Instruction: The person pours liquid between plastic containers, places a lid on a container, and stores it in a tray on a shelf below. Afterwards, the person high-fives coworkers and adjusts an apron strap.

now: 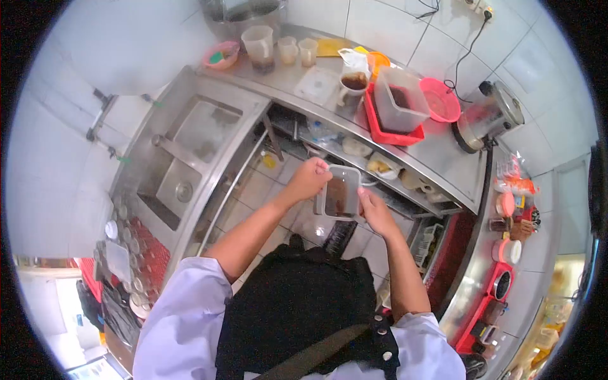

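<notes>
Between my two hands is a clear rectangular plastic container with something brown in it, held up over the tiled floor. My left hand pinches its upper left rim with thumb and fingers. On the opposite side, my right hand grips the right wall, its thumb near the upper edge. The container looks tilted toward me. Whether the brown content is liquid or solid, I cannot tell.
Ahead runs a steel counter with a plastic jug, a clear bin in a red tray, a pink bowl and an electric boiler. A double sink stands left. Jars line the right counter.
</notes>
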A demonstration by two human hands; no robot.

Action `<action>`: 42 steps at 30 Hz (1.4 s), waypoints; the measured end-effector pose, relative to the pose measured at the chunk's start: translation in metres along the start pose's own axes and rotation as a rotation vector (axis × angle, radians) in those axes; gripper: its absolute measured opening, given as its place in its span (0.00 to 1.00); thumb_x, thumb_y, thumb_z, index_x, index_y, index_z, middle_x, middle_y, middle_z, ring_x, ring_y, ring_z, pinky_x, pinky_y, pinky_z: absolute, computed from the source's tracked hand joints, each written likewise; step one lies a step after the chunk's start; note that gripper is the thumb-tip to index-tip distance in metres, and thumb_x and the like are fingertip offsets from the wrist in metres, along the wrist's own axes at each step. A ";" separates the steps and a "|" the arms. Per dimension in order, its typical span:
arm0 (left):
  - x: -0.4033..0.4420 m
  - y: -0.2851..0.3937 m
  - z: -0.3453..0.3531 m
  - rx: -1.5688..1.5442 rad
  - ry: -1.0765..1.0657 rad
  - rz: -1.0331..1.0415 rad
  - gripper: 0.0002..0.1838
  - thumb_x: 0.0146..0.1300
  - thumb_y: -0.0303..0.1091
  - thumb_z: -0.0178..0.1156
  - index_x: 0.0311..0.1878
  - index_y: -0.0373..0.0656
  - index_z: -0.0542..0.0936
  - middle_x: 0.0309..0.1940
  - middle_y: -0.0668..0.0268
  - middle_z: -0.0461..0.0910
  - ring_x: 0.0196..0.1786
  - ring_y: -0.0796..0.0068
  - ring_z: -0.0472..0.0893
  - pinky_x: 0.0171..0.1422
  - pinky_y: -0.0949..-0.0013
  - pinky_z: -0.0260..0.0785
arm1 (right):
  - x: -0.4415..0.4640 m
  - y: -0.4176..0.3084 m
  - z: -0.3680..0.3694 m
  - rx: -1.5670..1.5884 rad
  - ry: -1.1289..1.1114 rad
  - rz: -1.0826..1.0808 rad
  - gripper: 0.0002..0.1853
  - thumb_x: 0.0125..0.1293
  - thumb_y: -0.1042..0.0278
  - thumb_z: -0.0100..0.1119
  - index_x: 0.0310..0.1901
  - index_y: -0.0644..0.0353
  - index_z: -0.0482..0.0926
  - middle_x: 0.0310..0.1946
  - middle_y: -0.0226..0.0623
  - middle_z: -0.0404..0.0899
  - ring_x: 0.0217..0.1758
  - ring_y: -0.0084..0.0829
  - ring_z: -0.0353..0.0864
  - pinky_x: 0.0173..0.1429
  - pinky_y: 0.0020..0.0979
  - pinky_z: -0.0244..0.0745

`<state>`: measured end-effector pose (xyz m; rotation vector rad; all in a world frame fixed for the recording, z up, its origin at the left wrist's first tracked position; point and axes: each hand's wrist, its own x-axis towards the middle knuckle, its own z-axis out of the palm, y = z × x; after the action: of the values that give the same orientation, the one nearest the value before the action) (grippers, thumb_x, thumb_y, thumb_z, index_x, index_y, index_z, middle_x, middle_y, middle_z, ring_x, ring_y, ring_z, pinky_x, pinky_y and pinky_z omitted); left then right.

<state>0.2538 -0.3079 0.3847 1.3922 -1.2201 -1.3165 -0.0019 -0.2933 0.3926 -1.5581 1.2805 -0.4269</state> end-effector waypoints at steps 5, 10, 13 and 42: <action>0.099 0.020 -0.099 0.097 0.022 -0.022 0.12 0.67 0.33 0.67 0.49 0.41 0.79 0.32 0.69 0.80 0.28 0.76 0.82 0.30 0.69 0.78 | 0.106 -0.058 0.029 0.250 0.065 -0.002 0.29 0.83 0.42 0.42 0.66 0.61 0.75 0.40 0.38 0.80 0.35 0.29 0.79 0.36 0.34 0.79; 0.201 0.038 -0.154 0.198 0.071 -0.060 0.15 0.64 0.34 0.69 0.50 0.37 0.81 0.34 0.65 0.83 0.31 0.75 0.83 0.33 0.67 0.78 | 0.203 -0.089 0.038 0.372 0.077 -0.030 0.29 0.83 0.46 0.47 0.74 0.58 0.66 0.44 0.41 0.82 0.31 0.29 0.81 0.34 0.33 0.80; 0.260 0.049 -0.179 0.476 0.123 0.105 0.13 0.70 0.35 0.66 0.53 0.39 0.81 0.33 0.69 0.82 0.30 0.78 0.81 0.34 0.70 0.79 | 0.253 -0.118 0.029 0.440 0.016 -0.060 0.30 0.82 0.53 0.50 0.75 0.64 0.63 0.36 0.33 0.75 0.27 0.24 0.76 0.34 0.29 0.76; 0.513 0.037 -0.204 0.372 -0.272 -0.086 0.22 0.72 0.37 0.66 0.63 0.33 0.82 0.44 0.58 0.87 0.38 0.75 0.85 0.33 0.71 0.83 | 0.315 -0.099 -0.004 0.171 0.435 0.431 0.25 0.68 0.47 0.72 0.46 0.65 0.79 0.45 0.47 0.83 0.40 0.40 0.84 0.50 0.41 0.79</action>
<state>0.4393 -0.8277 0.3511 1.5719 -1.6702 -1.4226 0.1613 -0.5802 0.3787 -1.0350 1.8125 -0.5962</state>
